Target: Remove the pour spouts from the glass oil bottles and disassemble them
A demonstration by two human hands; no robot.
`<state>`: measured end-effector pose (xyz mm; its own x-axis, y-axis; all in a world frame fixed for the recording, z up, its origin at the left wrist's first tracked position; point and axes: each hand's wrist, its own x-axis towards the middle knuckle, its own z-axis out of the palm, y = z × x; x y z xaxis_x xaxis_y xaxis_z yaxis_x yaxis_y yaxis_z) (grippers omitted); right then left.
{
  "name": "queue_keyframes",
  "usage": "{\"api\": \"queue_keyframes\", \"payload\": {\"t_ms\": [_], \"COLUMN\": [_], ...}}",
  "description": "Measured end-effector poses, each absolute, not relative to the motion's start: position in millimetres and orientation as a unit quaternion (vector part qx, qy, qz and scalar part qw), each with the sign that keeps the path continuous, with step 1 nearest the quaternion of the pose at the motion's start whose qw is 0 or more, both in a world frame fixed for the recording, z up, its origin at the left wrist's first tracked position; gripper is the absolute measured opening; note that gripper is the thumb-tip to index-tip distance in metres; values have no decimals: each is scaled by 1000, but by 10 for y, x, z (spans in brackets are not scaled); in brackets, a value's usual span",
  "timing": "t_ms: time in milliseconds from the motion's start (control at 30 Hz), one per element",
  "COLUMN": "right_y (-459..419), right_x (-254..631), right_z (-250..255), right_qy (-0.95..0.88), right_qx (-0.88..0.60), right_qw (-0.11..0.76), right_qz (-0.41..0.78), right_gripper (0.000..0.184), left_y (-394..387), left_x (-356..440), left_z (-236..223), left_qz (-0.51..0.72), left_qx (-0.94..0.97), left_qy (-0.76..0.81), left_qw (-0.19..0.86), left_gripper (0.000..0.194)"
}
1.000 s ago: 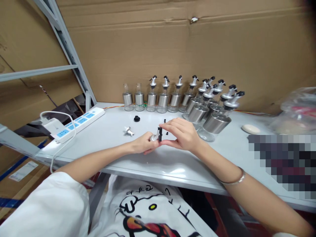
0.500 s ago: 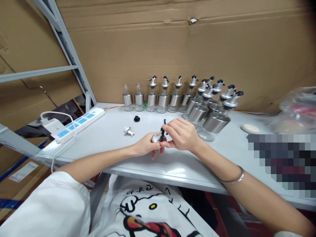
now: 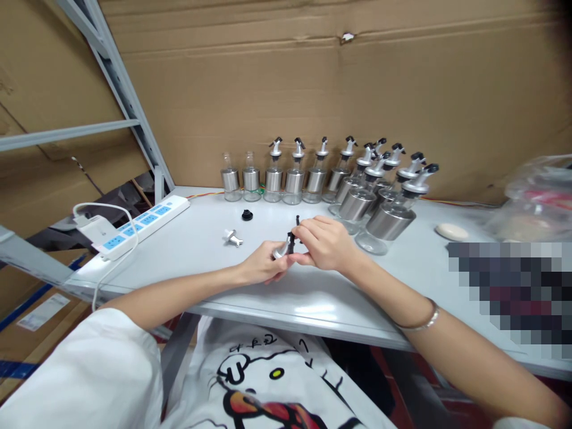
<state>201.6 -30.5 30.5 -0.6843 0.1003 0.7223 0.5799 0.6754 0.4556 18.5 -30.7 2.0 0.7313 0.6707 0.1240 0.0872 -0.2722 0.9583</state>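
My left hand (image 3: pixel 261 265) is closed around a small silver pourer spout (image 3: pixel 280 250) just above the grey table (image 3: pixel 192 250). My right hand (image 3: pixel 326 243) pinches a small black lever piece (image 3: pixel 292 241) against that spout. Both hands meet at the table's middle. Another silver spout (image 3: pixel 233 238) lies loose to the left, and a black round cap (image 3: pixel 247 215) sits behind it.
Several glass bottles with steel sleeves (image 3: pixel 295 179) stand in a row along the cardboard wall, more clustered at the right (image 3: pixel 384 205). A white and blue power strip (image 3: pixel 138 223) lies at left. A white oval object (image 3: pixel 452 231) and a plastic bag (image 3: pixel 536 196) are at right.
The hands stayed together at the same place. The fingers have shifted slightly on the spout and the black piece, and my left fingers have curled in closer.
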Motion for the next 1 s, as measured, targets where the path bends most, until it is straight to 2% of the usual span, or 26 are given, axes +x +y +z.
{"api": "queue_keyframes", "payload": {"t_ms": [233, 367, 467, 667, 867, 1000], "right_y": [-314, -312, -298, -249, -226, -244], "right_x": [2068, 2060, 2037, 2026, 2026, 2004], "right_z": [361, 351, 306, 228, 224, 188], "right_qy": [-872, -868, -864, -865, -875, -894], "right_qx": [-186, -200, -198, -190, -178, -201], "right_qw": [336, 326, 318, 291, 303, 315], "right_qz": [-305, -317, -337, -361, -333, -249], "right_gripper": [66, 56, 52, 54, 52, 57], "left_y": [-300, -307, -345, -418, -402, -392], "left_x": [195, 202, 218, 281, 262, 247], "left_z": [8, 26, 74, 116, 83, 68], "left_qz": [239, 229, 191, 207, 203, 195], "left_qx": [763, 762, 776, 779, 797, 813], "left_qy": [214, 190, 214, 247, 226, 211], "left_qw": [562, 575, 562, 538, 521, 506], "left_gripper": [64, 72, 67, 35, 36, 37]}}
